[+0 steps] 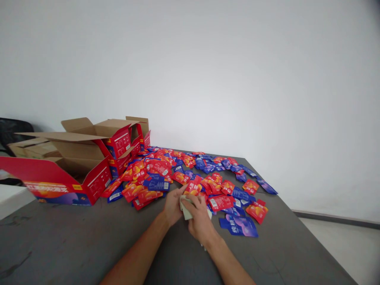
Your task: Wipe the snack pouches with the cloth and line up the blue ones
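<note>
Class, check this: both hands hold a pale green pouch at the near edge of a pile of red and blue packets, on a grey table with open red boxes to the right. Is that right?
Not quite. The head view shows the open red boxes on the left, not the right. The rest stands: the left hand and right hand hold a pale green pouch at the near edge of the pile of packets on the grey table.

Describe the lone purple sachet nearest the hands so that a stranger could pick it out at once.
Start at the grey table and its spread of red and blue sachets. Just right of the right hand, the purple sachet lies flat at the near edge, larger-looking and apart.
</note>
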Tool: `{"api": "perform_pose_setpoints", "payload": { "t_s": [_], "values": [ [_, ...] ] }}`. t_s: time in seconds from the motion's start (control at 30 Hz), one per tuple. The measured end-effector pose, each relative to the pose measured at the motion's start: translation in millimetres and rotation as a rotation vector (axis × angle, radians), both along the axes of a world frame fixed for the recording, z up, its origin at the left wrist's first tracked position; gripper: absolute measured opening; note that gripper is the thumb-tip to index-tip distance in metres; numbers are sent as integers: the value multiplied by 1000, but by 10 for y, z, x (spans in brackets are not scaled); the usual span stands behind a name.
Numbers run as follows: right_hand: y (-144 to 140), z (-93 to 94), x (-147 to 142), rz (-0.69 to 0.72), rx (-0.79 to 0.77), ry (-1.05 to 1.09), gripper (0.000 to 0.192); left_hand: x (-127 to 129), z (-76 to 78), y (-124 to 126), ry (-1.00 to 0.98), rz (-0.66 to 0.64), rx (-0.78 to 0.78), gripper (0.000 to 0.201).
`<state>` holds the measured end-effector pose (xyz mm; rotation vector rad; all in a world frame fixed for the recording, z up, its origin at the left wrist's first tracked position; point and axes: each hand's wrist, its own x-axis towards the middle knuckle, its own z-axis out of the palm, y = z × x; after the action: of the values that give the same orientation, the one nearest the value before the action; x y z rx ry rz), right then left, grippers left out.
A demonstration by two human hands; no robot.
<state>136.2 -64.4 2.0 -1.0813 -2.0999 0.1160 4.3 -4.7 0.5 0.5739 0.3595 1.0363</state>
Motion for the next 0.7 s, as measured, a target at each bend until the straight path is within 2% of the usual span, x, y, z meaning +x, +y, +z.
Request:
{"api": "perform_pose_setpoints", "payload": {
  "t_s": [0.1,0.2,0.3,0.4,0.53,0.6,0.7],
  "values": [
    [3,15,-17,-34,15,46,82,-9,84,-19,0,24,-42,23],
    [68,27,134,-187,92,151,70,50,162,-98,32,25,-18,25],
    [116,15,272,-308,143,198,63,111,169,-162,68,-17,41,30],
    [111,-22,262,-237,119,162,63,116,105,-147,87,65,99,39],
    [74,-63,132,-56,22,98,72,40,23,-37,141,224,57,46],
    [71,-65,115,-51,20,123,71,-1,12,8,140,285,53,47],
    [84,-45,160,-158,48,225,62,-32,4,33,148,410,27,54]
  ]
}}
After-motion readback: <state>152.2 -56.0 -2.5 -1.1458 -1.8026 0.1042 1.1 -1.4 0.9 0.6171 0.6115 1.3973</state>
